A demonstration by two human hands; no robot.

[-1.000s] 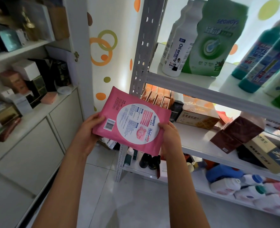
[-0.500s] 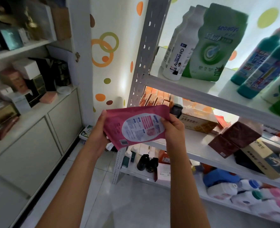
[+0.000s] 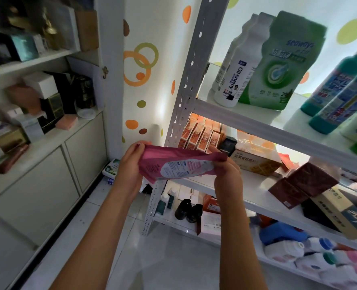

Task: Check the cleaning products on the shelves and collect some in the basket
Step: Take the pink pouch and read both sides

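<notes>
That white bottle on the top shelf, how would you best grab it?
Grip the white bottle around its narrower upper body, coming from the open front of the shelf. It stands upright near the front edge, with the green pouch pressed against its right side, so the front-left looks freest.

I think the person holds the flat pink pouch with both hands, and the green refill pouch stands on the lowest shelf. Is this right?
Not quite. The head view shows the green refill pouch on the top shelf, beside a white bottle. The left hand and right hand do hold the flat pink pouch.
</notes>
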